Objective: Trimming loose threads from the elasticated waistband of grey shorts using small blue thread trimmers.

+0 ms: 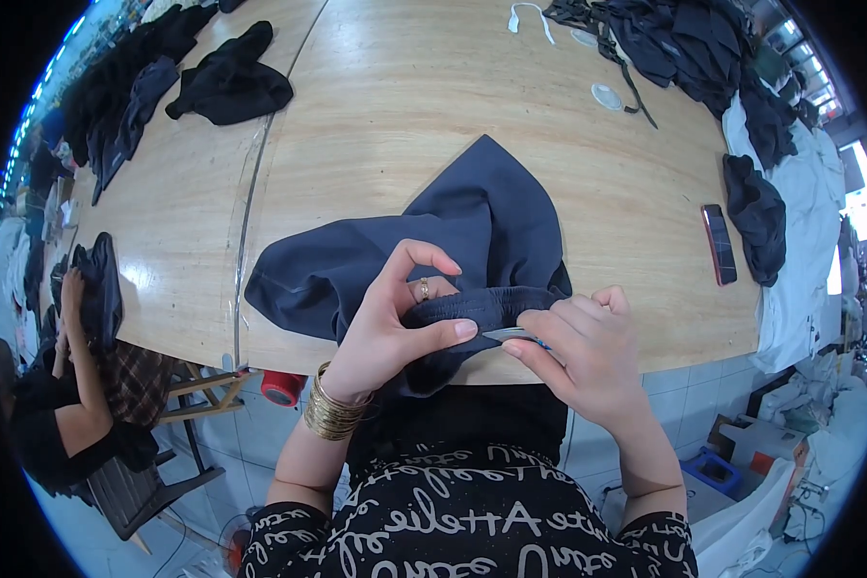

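Your left hand [390, 328] pinches the garment [453, 250] waistband; your right hand [578, 352] pinches a small blade [511, 334] against it. Trimming in hand; next, steady, shallow cuts.

I have one view only, from the head-worn fisheye camera, looking steeply down and forward over the near edge of the worktop [376, 87]. It sits close above my hands; the far edge bends toward the picture's rim, and dark corners ring it.
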`<control>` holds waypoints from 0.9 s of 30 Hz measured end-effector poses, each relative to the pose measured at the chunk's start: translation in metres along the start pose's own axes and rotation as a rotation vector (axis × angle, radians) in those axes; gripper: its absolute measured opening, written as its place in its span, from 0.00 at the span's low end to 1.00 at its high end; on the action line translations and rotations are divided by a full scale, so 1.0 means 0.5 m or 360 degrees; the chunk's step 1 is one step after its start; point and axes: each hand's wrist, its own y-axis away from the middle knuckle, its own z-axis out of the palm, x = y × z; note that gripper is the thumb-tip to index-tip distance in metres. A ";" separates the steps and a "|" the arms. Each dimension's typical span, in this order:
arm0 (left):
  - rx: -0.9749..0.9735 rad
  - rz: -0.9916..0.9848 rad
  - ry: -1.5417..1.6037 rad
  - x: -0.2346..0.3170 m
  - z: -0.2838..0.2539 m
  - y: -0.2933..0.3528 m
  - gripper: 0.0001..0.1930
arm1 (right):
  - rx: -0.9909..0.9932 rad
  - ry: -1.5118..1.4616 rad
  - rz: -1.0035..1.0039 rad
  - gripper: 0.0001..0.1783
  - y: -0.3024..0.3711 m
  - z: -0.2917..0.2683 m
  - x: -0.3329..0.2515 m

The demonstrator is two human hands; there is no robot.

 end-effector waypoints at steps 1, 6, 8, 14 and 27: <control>0.0008 0.0002 0.0019 -0.002 -0.001 0.000 0.23 | -0.0001 0.0008 -0.0011 0.10 -0.001 0.000 0.001; 0.0020 -0.0005 0.0035 0.001 -0.005 0.001 0.23 | 0.0031 -0.0249 0.0193 0.10 0.000 0.001 0.010; 0.0014 0.0006 0.0028 0.000 -0.005 0.000 0.24 | 0.0049 -0.0308 0.0210 0.11 -0.002 0.000 0.012; -0.0006 0.0031 -0.0010 0.003 -0.001 -0.001 0.25 | -0.0052 -0.0351 0.0142 0.12 -0.010 -0.003 0.015; -0.0098 -0.0035 0.0041 0.003 -0.009 -0.005 0.26 | -0.0199 -0.0327 0.0087 0.13 -0.019 -0.014 0.013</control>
